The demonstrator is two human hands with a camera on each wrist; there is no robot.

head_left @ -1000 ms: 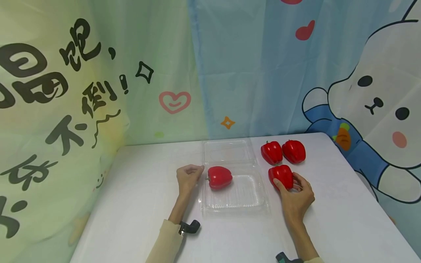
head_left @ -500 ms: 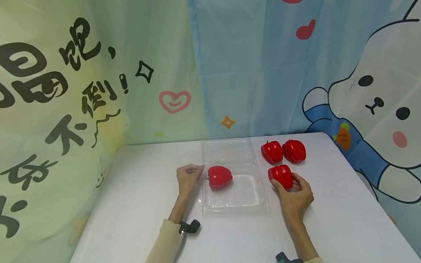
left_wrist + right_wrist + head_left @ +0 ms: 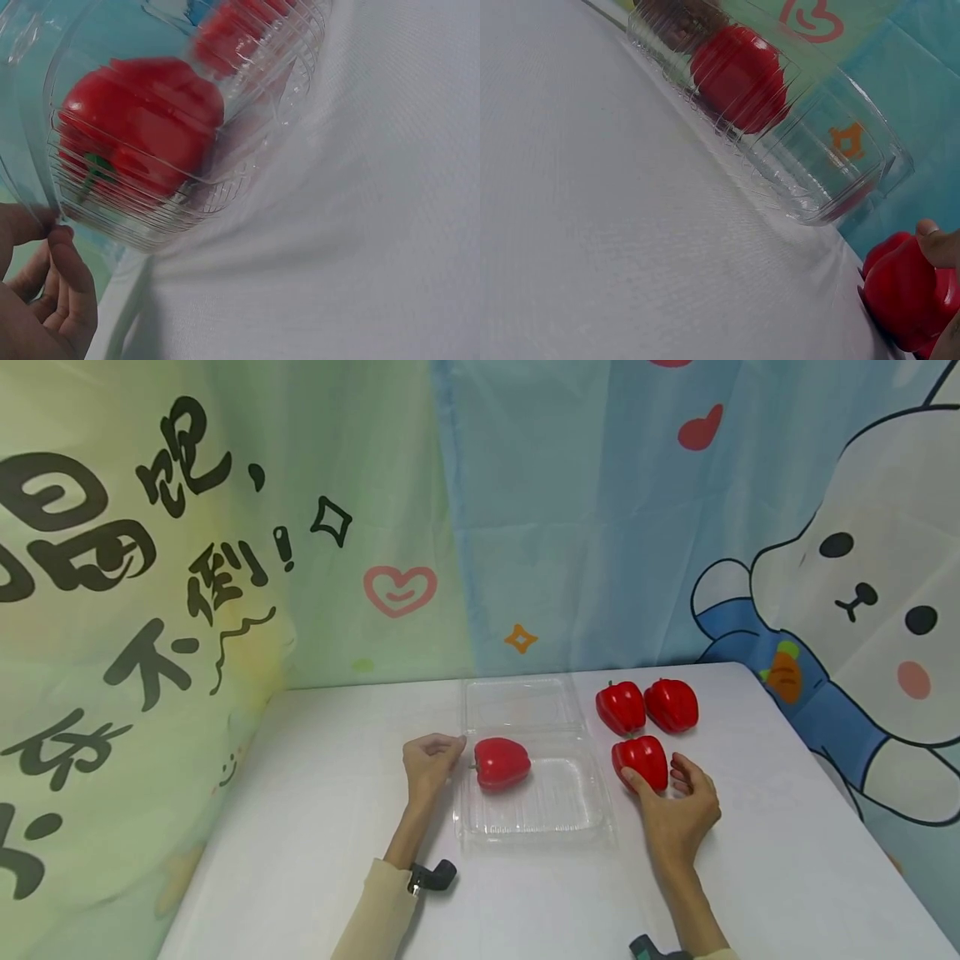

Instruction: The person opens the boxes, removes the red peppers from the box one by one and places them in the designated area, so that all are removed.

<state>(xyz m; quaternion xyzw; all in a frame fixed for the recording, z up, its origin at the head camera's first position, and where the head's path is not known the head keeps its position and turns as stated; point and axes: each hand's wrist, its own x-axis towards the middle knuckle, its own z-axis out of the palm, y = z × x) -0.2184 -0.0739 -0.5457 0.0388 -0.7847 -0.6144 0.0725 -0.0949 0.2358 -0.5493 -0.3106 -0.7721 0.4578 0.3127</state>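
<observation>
A hinged clear plastic container (image 3: 555, 802) lies open on the white table, with one red bell pepper (image 3: 502, 765) on its side in the left part of the base. My left hand (image 3: 431, 764) pinches the container's left rim between thumb and fingertips; the left wrist view shows this pinch close up. To the right of the container is another red bell pepper (image 3: 640, 762). The thumb of my right hand (image 3: 678, 814) touches its near side, while the fingers stand slightly off its right side. Part of this pepper is hidden by the hand in the right wrist view.
Behind the touched pepper, two more red bell peppers, one on the left (image 3: 621, 708) and one on the right (image 3: 671, 705), sit side by side. The container's lid (image 3: 521, 703) lies flat toward the back. A printed curtain (image 3: 525, 527) hangs behind the table (image 3: 337, 793).
The fingers of my right hand have come slightly away from the pepper's right side; the thumb stays on it. My left hand, the container and the peppers look unmoved.
</observation>
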